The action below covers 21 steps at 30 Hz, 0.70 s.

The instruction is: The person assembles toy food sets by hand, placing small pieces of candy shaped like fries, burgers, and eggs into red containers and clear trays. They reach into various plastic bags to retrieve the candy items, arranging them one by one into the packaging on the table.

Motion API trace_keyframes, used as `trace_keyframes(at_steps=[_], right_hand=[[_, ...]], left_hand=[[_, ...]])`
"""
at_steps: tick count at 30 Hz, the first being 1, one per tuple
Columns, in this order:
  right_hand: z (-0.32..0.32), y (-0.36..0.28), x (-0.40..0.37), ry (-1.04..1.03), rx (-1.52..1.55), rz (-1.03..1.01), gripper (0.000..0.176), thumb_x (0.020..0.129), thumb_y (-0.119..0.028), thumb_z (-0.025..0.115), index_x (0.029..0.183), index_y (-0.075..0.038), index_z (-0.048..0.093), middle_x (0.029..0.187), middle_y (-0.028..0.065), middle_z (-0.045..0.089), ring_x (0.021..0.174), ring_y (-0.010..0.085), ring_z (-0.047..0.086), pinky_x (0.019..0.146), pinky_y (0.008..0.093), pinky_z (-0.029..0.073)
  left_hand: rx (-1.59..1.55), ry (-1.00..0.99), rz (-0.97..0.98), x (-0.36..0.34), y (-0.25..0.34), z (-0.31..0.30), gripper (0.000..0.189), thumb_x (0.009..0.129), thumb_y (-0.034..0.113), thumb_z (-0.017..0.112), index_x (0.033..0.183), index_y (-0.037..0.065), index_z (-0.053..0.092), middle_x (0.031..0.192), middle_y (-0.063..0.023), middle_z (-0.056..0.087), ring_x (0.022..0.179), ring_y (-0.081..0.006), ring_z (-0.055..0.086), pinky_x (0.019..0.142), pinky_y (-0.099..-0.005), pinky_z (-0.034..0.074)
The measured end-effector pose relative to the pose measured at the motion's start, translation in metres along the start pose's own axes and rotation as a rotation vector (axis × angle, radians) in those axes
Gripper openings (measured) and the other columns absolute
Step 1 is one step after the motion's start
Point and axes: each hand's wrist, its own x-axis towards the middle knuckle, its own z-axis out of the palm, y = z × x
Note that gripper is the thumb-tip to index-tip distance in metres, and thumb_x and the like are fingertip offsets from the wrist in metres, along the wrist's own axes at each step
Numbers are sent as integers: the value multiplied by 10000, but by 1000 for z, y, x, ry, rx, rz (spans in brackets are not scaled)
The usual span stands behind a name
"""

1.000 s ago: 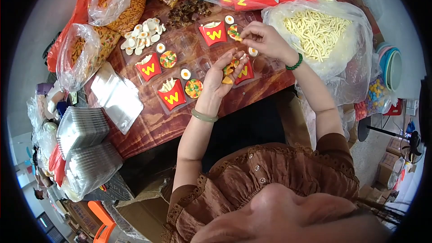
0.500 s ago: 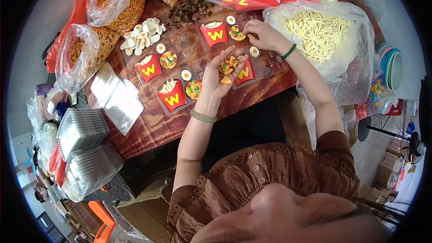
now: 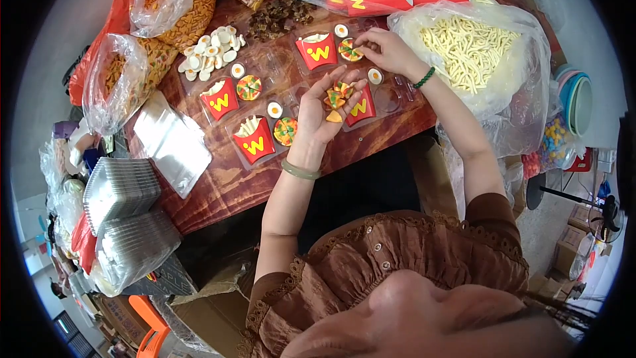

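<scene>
My left hand (image 3: 314, 117) is palm up, cupping several miniature pizza slices (image 3: 336, 98). Fingertips of my right hand (image 3: 391, 53) are pinched together at the edge of a small round pizza (image 3: 348, 49), apparently on a slice that they mostly hide. This pizza lies in a clear plastic tray, beside a red fries box (image 3: 317, 51) and a fried-egg piece (image 3: 341, 30). Partly behind my left fingers is another red box (image 3: 362, 107), with an egg piece (image 3: 375, 76) near it. Two more trays to the left hold red boxes (image 3: 254, 140), eggs and round pizzas (image 3: 248, 87).
A plastic bag of cream-coloured fries (image 3: 470, 50) sits at the right. Loose egg pieces (image 3: 211, 53), dark brown bits (image 3: 281, 18) and bags of small pieces (image 3: 189, 16) lie toward the back left. Stacked clear trays (image 3: 122, 189) stand by the left table edge.
My right hand has shifted very slightly at the round pizza, its fingertips still on the edge. My left hand stays nearly in place with the slices in its palm.
</scene>
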Motion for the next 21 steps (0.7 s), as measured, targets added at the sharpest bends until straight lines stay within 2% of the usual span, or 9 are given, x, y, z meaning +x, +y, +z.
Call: trace_keyframes(at_steps=[3, 4, 7, 8, 11, 14, 15, 17, 21], right_hand=[[-16, -39, -5, -61, 175, 26, 153, 832, -132, 645, 954, -39, 653, 852, 54, 590, 734, 144, 564, 659, 271, 470], [-17, -46, -7, -115, 304, -113, 175, 832, -139, 653, 975, -38, 653, 874, 47, 601, 771, 138, 573, 695, 272, 469], [-19, -73, -15, -231, 225, -281, 175, 822, -138, 663, 959, -31, 652, 887, 57, 615, 813, 130, 594, 748, 265, 460], [-20, -72, -16, -227, 222, -281, 175, 822, -138, 663, 959, -31, 652, 887, 57, 615, 813, 130, 594, 748, 265, 460], [-19, -74, -18, -246, 381, 4, 136, 805, -131, 663, 896, -33, 641, 850, 56, 630, 792, 175, 600, 727, 291, 468], [-23, -85, -17, -281, 360, 63, 111, 804, -121, 651, 879, -41, 638, 845, 61, 619, 785, 194, 599, 709, 304, 471], [-21, -83, -17, -281, 359, 63, 111, 804, -121, 651, 879, -41, 638, 845, 61, 619, 785, 194, 599, 709, 304, 471], [-16, -75, -17, -192, 198, -275, 88, 814, -109, 633, 866, -39, 620, 838, 55, 606, 775, 184, 594, 687, 302, 468], [-17, -87, -18, -172, 187, -199, 81, 819, -104, 625, 849, -35, 596, 845, 54, 602, 772, 181, 590, 681, 306, 470]], left_hand=[[-33, -22, 2, 3, 1, -2, 376, 983, 190, 345, 1262, -54, 406, 1220, -213, 506, 1156, -360, 504, 971, -404, 459], [-32, -20, 13, 6, 0, -3, 374, 983, 188, 337, 1276, -32, 411, 1205, -181, 519, 1127, -315, 526, 947, -383, 470], [-25, -26, 29, 12, -3, -9, 372, 976, 166, 354, 1293, -19, 417, 1198, -136, 516, 1103, -241, 537, 943, -365, 474], [-9, -29, 35, 15, -4, -11, 366, 968, 152, 381, 1287, -22, 424, 1200, -135, 517, 1096, -235, 541, 950, -362, 473], [31, -6, 56, 13, -5, -7, 355, 953, 123, 425, 1277, -22, 438, 1205, -130, 521, 1085, -222, 547, 958, -352, 473], [77, 14, 43, 14, -6, -12, 338, 949, 117, 453, 1259, -17, 461, 1194, -121, 538, 1063, -205, 560, 937, -331, 491], [68, 28, 41, 14, -6, -12, 321, 952, 125, 454, 1239, -17, 476, 1180, -121, 546, 1048, -200, 569, 920, -319, 504], [60, 38, 39, 15, -7, -12, 306, 954, 132, 455, 1219, -18, 491, 1167, -121, 554, 1034, -194, 578, 902, -306, 516], [11, 113, 22, 18, -7, -14, 273, 959, 141, 450, 1170, -18, 518, 1115, -123, 569, 980, -202, 602, 833, -282, 550]])
